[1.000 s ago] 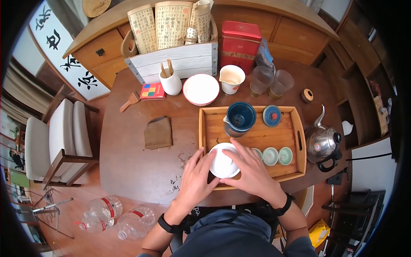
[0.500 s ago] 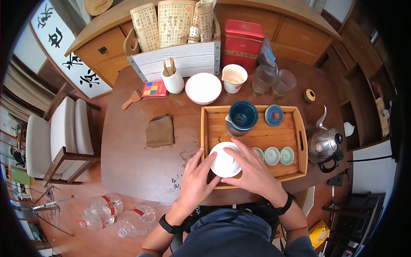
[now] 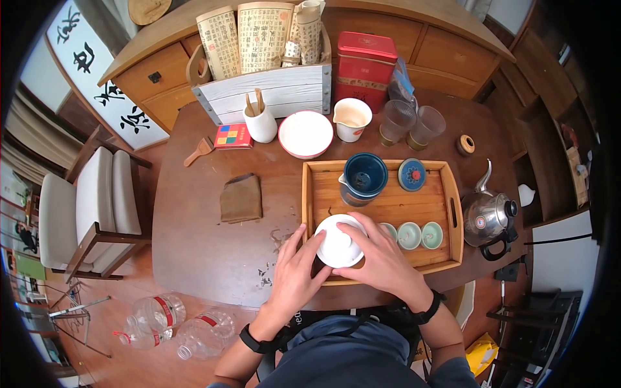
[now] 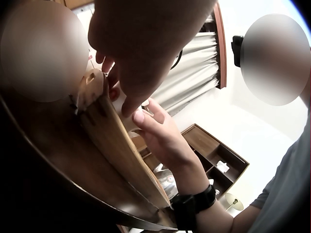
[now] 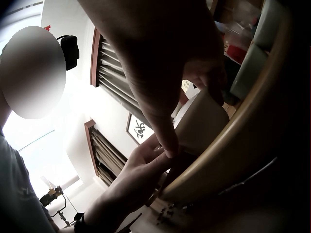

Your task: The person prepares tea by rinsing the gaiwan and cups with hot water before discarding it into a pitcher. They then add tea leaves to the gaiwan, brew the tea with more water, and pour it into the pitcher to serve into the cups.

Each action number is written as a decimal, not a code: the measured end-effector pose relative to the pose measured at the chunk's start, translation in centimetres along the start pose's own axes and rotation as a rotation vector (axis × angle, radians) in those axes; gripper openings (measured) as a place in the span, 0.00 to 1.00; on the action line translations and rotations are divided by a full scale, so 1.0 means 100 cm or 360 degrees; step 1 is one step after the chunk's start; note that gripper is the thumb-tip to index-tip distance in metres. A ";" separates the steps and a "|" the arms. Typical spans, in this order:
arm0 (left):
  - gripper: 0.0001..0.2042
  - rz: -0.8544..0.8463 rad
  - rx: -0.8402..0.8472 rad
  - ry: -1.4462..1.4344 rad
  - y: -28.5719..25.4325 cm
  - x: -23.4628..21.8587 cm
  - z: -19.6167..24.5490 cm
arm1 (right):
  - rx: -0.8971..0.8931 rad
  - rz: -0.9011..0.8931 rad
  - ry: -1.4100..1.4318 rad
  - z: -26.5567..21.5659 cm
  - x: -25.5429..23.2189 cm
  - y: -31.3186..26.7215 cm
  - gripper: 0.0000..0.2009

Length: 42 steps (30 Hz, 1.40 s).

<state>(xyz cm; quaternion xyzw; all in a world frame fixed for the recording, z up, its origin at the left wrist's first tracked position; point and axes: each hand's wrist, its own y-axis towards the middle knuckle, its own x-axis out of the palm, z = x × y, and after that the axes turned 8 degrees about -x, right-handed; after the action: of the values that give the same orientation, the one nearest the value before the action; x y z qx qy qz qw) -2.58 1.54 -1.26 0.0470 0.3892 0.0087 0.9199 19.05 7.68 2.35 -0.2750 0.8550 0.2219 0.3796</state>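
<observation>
A white lidded bowl stands at the near left corner of the wooden tray. Around its left side the left hand curves, fingers at the rim. From the right, the right hand holds the bowl, its index finger over the lid. In the right wrist view, the bowl's pale side shows between the two hands. Behind the bowl is a dark blue pot; its lid lies to the right. Small green cups stand in a row beside the right hand.
A steel kettle stands right of the tray. Left of it lie a folded brown cloth and scattered dark bits. Farther back are a white bowl, a pitcher, two glasses and a red tin.
Both hands stay around the white bowl, with barely any shift in the fingers. The head view has moved slightly.
</observation>
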 end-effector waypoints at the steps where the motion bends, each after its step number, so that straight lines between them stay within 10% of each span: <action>1: 0.37 0.0000 0.0004 0.0008 0.000 0.000 0.000 | 0.0003 0.0003 -0.0004 0.000 0.000 0.000 0.40; 13: 0.37 0.0018 0.0032 -0.0218 -0.002 -0.015 0.013 | -0.0064 0.0136 0.0099 -0.011 -0.012 -0.001 0.40; 16: 0.37 -0.0189 -0.0352 -0.0523 -0.004 -0.021 0.027 | -0.0035 0.0137 0.0203 -0.016 -0.019 -0.001 0.40; 42: 0.29 0.0138 0.0234 -0.1043 0.054 0.025 0.068 | 0.0121 0.0449 0.0191 0.003 -0.079 0.003 0.41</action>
<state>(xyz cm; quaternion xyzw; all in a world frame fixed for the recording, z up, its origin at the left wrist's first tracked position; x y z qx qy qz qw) 4.16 6.50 2.21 0.1301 0.0701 0.0043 0.9890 23.38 10.44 8.30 -0.1503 0.9141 0.2236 0.3030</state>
